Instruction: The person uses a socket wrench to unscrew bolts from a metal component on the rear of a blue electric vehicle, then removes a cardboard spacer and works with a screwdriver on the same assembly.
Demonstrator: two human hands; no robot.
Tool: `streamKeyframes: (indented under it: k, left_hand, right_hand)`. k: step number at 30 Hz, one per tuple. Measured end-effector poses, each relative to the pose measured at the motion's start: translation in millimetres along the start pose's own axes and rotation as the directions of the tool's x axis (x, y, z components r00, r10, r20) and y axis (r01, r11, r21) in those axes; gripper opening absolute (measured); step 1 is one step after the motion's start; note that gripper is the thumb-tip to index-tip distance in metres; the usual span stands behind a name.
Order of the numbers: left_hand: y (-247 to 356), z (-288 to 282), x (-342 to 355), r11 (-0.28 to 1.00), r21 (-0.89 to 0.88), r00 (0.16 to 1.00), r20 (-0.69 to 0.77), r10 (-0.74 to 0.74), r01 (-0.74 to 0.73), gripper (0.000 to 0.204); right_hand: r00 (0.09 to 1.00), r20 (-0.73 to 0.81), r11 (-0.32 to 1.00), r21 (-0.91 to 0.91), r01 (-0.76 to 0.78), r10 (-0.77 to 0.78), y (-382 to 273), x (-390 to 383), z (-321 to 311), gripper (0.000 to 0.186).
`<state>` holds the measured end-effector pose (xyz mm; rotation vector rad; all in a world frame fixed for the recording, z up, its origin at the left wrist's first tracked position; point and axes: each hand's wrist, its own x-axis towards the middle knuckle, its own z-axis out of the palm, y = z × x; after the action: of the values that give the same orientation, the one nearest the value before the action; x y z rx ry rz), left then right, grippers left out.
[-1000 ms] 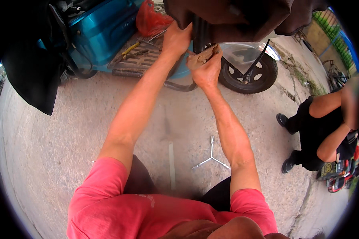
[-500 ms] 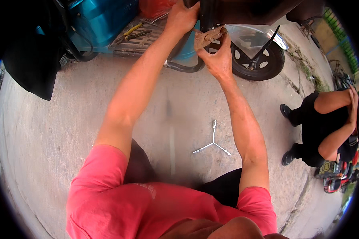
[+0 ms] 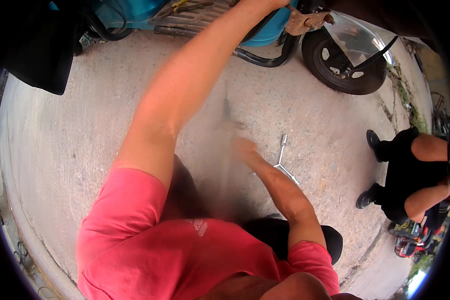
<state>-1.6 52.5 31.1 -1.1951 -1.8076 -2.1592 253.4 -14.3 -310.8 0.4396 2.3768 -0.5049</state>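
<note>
My right hand (image 3: pixel 245 150) has left the rusty bracket (image 3: pixel 301 23) beyond the Y-shaped socket wrench (image 3: pixel 279 165) for the wrench's near left — only my left hand (image 3: pixel 273 3) stays up there, and I can't tell either's grip.

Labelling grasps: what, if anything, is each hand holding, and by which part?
Can't tell: the left hand is mostly cut off, near the rusty bracket; the right hand is blurred, near the silver wrench.

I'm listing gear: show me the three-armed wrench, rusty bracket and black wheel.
Three-armed wrench (image 3: pixel 279 165): head view, the joint where its arms meet.
Rusty bracket (image 3: pixel 298 22): head view, its flat brown face.
Black wheel (image 3: pixel 330 63): head view, a dark spoke.
</note>
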Motion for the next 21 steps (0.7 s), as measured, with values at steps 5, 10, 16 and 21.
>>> streamKeyframes:
  k: [5,10,16,21]
  left_hand:
    - [-15.1,0.1,3.2,0.955,0.288,0.994,-0.105,-0.039,0.068,0.048]
    - [-25.6,20.5,6.1,0.898,0.403,0.909,-0.282,0.305,-0.177,0.043]
    - [-31.2,1.4,5.7,0.963,0.268,0.991,-0.124,0.059,-0.023,0.073]
    - [-7.7,6.7,2.6,0.970,0.229,0.997,-0.032,-0.076,0.081,0.076]
  right_hand:
    - [0.996,-0.087,0.990,0.143,0.011,0.001,-6.5,-1.3,45.9,0.060]
    - [0.995,-0.091,0.991,0.132,-0.034,0.046,20.4,29.2,60.3,0.050]
    - [0.944,-0.287,0.975,0.190,-0.112,0.164,69.9,-1.6,-21.3,0.042]
    - [0.935,-0.353,0.946,0.293,0.137,-0.026,135.5,-57.5,-116.1,0.043]
